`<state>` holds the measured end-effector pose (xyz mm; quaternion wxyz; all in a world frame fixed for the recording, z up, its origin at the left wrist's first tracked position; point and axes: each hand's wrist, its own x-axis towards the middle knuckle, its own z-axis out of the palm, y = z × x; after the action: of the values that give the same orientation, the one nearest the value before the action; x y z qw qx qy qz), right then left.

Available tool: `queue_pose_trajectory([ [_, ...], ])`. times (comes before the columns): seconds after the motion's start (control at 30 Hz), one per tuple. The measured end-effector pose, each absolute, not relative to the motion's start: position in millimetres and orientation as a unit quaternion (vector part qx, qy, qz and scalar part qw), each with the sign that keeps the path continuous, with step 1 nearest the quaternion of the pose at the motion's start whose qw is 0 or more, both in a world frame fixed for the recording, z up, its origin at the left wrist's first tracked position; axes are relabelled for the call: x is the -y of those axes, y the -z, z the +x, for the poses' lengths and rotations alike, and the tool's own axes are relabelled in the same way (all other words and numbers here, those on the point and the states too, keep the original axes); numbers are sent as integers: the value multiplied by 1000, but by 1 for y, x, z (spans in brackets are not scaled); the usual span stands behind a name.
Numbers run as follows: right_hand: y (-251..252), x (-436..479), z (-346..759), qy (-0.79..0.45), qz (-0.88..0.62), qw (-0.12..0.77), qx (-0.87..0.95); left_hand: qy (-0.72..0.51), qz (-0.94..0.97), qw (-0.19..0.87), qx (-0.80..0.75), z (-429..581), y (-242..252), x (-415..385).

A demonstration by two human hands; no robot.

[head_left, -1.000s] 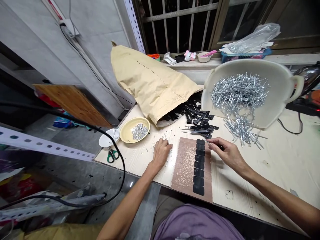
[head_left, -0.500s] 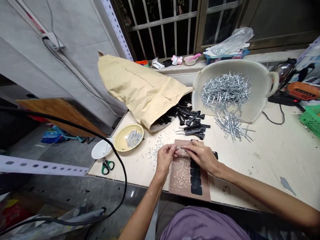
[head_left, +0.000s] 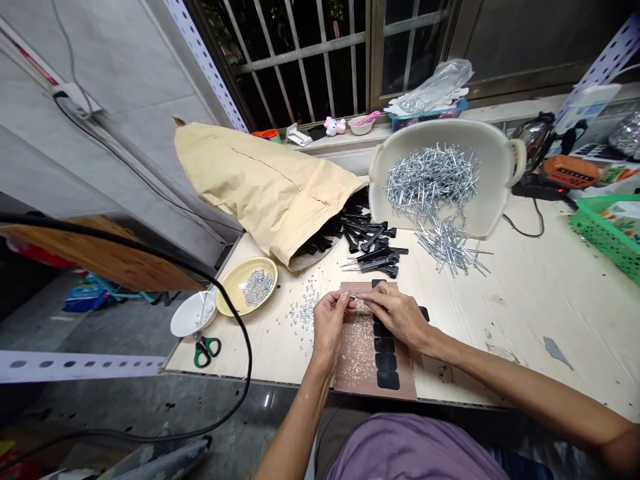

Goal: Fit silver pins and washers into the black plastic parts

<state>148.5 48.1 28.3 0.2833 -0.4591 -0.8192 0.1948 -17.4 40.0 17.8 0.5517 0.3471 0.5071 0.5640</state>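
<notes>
Both my hands meet over a brown board (head_left: 355, 373), pinching a thin silver metal pin (head_left: 353, 297) between them. The fingers of my left hand (head_left: 330, 323) close on its left end. My right hand (head_left: 400, 317) has thumb and fingers pressed together at the right end; the fingers partly hide the pin. Pale specks cover the board's left part. A column of black rounded squares (head_left: 386, 362) lines its right part, partly under my right hand. Just beyond the board lie black plastic pieces (head_left: 380, 257), some with metal tips. Tiny shiny pieces (head_left: 303, 311) are scattered left of my left hand.
A paper sack (head_left: 270, 180) spills black pieces. A white basket (head_left: 493, 167) lies tipped, silver pins (head_left: 453, 247) spilling out. A yellow bowl (head_left: 233, 280), white bowl (head_left: 183, 320) and scissors (head_left: 206, 350) stand left. A black cable (head_left: 245, 373) hangs across the left. A green basket (head_left: 607, 233) sits right.
The camera view has shifted a little, so the table things appear further left. My hands keep the same pinch on the pin over the board.
</notes>
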Motion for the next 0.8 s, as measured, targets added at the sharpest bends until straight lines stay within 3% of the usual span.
queue_pose_trajectory([
  [0.53,-25,-44,153,-179,-505,266,802,-530,289,613,-510,-14,-17,-44],
  [0.8,-17,-41,155,-156,-520,277,792,-558,290,592,-503,1,-12,-45],
])
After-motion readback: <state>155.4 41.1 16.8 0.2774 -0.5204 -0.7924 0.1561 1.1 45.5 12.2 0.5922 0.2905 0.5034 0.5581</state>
